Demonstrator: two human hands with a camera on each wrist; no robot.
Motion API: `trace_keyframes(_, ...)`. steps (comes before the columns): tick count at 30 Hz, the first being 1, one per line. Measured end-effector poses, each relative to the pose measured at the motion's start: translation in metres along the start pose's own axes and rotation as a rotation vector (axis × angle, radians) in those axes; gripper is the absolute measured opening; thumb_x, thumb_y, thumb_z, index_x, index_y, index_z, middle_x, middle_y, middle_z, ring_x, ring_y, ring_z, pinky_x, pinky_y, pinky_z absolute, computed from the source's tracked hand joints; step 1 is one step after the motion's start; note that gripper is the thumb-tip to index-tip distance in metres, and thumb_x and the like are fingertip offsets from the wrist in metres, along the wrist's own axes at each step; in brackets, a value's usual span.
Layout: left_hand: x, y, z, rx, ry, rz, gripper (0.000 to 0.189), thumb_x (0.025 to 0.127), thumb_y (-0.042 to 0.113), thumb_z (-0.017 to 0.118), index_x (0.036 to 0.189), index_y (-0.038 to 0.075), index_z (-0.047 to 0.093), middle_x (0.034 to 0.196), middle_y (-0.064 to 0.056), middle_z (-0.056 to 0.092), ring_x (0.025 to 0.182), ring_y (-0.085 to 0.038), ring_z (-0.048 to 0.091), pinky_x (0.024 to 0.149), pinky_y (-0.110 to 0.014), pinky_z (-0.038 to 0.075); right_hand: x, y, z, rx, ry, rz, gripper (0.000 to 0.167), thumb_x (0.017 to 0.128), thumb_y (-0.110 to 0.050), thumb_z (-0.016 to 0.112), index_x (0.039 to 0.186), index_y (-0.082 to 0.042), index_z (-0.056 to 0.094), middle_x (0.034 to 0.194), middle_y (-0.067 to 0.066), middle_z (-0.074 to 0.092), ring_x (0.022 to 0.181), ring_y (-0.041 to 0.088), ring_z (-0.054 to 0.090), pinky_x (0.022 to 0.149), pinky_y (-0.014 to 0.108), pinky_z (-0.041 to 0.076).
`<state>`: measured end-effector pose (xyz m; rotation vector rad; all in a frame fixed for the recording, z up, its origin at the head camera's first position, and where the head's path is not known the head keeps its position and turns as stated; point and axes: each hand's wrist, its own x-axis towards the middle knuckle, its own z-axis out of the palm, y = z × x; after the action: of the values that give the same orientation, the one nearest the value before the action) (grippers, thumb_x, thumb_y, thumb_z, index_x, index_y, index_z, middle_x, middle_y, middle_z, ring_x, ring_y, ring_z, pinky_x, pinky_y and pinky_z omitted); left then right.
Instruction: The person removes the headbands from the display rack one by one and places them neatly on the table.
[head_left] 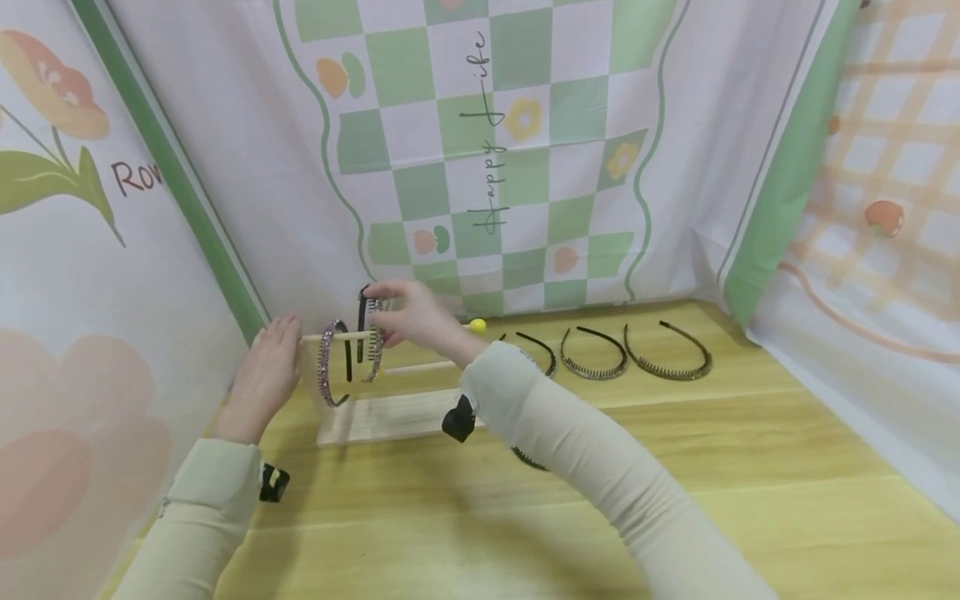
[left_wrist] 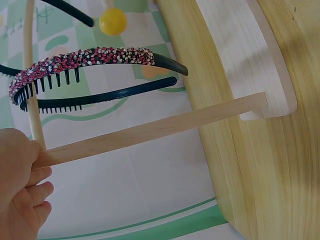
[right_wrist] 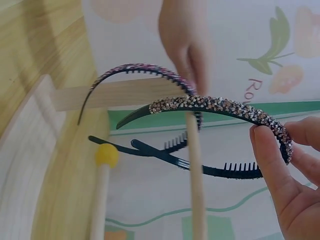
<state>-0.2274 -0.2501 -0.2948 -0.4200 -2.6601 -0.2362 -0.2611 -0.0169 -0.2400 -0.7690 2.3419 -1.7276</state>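
A pale wooden headband rack [head_left: 405,414] stands at the left of the table. My left hand [head_left: 262,375] grips the top of its end upright [left_wrist: 135,137], where the upper rod begins. From that rod hangs a pink rhinestone headband [left_wrist: 85,60] with black comb teeth, close to the left hand. My right hand [head_left: 420,317] pinches a second headband [right_wrist: 215,103], silvery with rhinestones, by its curved middle between thumb and fingers. Its two black arms straddle the upper rod [right_wrist: 196,200], to the right of the pink one.
Several more headbands lie on the table to the right, among them a middle one [head_left: 596,372] and a far-right one [head_left: 675,373]. Another headband [head_left: 529,458] is partly hidden under the right sleeve. A yellow ball [head_left: 477,326] caps a rod's end. Printed cloth hangs behind and at both sides.
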Motion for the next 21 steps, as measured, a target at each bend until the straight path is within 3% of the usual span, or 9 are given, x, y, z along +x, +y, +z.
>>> trace_keyframes(21,0.002,-0.003,0.001,0.007,0.013,0.014,0.04,0.097,0.003,0.04,0.131,-0.016,0.033,0.136,-0.035,0.03,0.126,-0.048,0.027,0.108,-0.053,0.015,-0.021,-0.009,-0.045,0.048,0.039,-0.006,0.041,0.088,-0.007,0.061,0.128,-0.008,0.051,0.132,0.007,0.045,0.07,0.026,0.064,0.068,0.033,0.057)
